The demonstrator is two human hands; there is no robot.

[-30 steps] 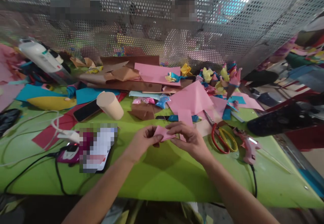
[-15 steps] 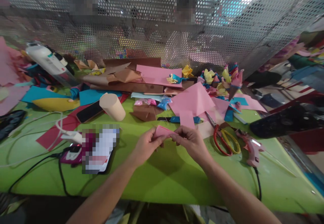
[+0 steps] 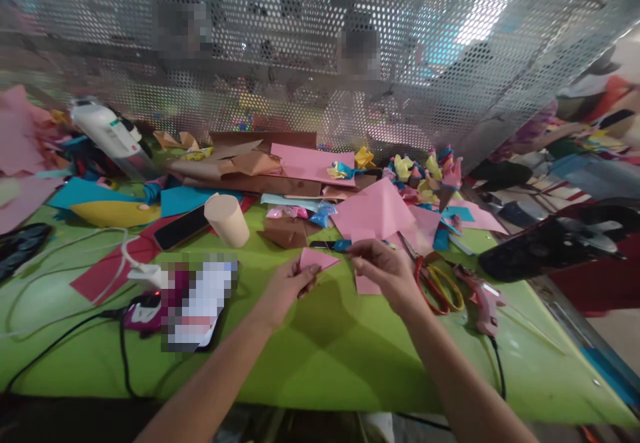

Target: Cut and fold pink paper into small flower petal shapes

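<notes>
My left hand (image 3: 286,289) pinches a small folded piece of pink paper (image 3: 320,259) between thumb and fingers. The paper tapers to a point on its right side. My right hand (image 3: 383,273) is a short way right of that point, off the paper. Its thumb and forefinger are apart with nothing visible between them, and the other fingers curl inward. Below and behind the right hand lies a pink paper strip (image 3: 367,285), partly covered by the hand. A blue-handled cutter (image 3: 343,245) lies just beyond both hands.
Scissors (image 3: 439,286) with red and yellow handles and a pink glue gun (image 3: 486,306) lie to the right. Leftward are a phone (image 3: 203,303), a cardboard tube (image 3: 227,221) and cables. Coloured paper (image 3: 373,206) is piled along the back, before a perforated metal panel (image 3: 300,96).
My right hand has let go of the folded pink paper and moved right. The left hand still holds the paper, which now shows a pointed shape. The view has shifted slightly.
</notes>
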